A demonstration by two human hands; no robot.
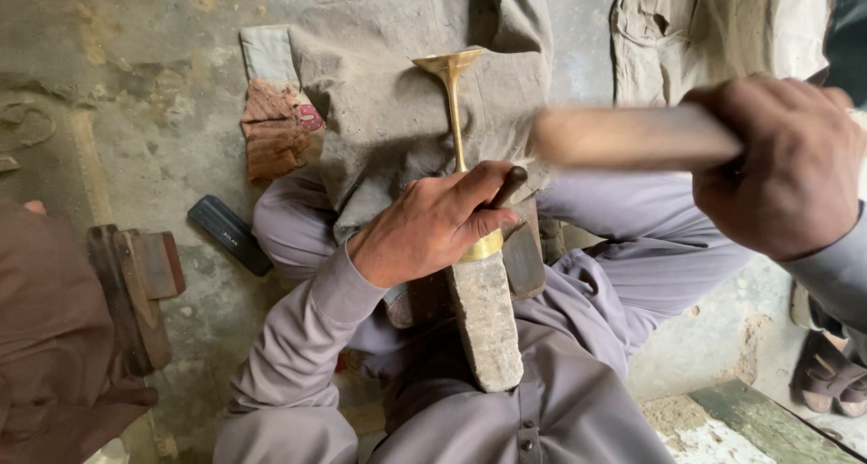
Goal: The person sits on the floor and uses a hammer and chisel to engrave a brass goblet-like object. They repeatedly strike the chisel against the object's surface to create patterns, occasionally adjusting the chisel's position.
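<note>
The left hand [432, 222] is gripping a dark punch [508, 186] against the brass goblet-shaped piece [454, 112], which is lying across a stone block [486, 324]; nothing shows in its cup. The right hand [784, 162] is clenching a blurred wooden mallet [632, 137].

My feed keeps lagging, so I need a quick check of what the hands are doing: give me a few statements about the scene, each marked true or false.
1. The left hand holds a brass, trumpet-shaped piece down on a grey block. True.
2. The right hand is empty. False: it grips a wooden tool, blurred by motion.
3. The flared end of the brass piece points away from the person, over a grey cloth. True.
4. A dark flat bar lies on top of the grey cloth. False: it lies on the floor, left of the person's knee.
5. The person wears bright red sleeves. False: the sleeves are pale grey.
</note>
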